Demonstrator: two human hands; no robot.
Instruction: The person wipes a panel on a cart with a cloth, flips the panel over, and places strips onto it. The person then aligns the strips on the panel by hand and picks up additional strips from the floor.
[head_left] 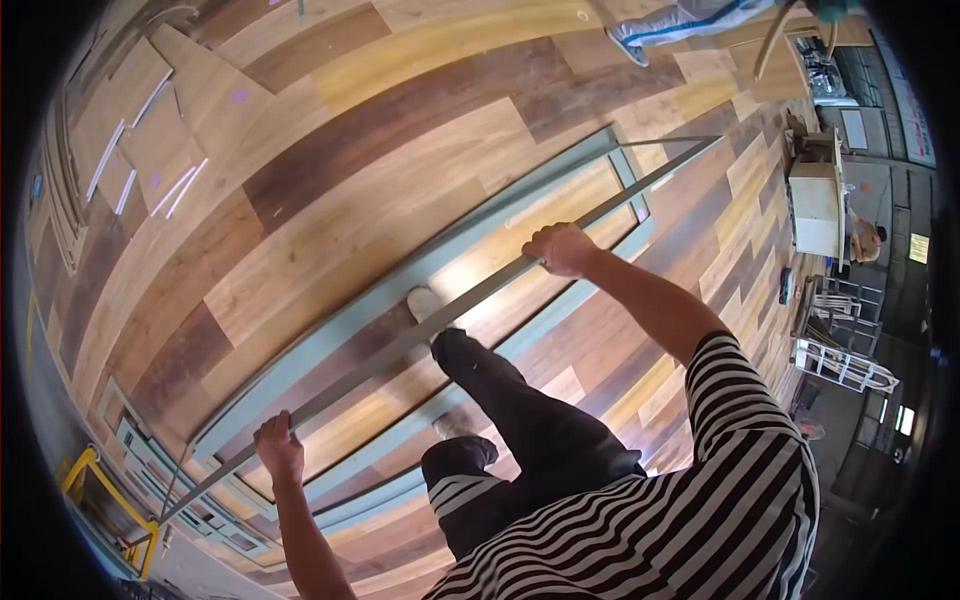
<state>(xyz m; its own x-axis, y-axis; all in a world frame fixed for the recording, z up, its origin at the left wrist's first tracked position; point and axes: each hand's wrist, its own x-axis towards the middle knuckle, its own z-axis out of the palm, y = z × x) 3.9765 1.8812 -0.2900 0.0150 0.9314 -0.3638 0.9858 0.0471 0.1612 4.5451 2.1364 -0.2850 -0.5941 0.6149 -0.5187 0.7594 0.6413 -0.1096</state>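
A long, thin grey bar (390, 357) runs diagonally across the view, tilted above the floor. Thin crosspieces show at both of its ends, so it may be one side of a larger frame; I cannot tell. My left hand (280, 447) is closed around it near the lower left end. Farther along toward the upper right, my right hand (562, 248) is wrapped over the same bar. Beneath it, a long pale green frame (330, 340) lies on the wood-plank floor. One of my shoes (428, 303) stands inside that frame.
Other green frames (180, 480) lie at lower left, beside a yellow metal stand (90, 475). Boards and white strips (130, 150) lie at upper left. Another person's leg (690, 25) shows at the top. A white cabinet (818, 205) and a white rack (845, 365) stand at right.
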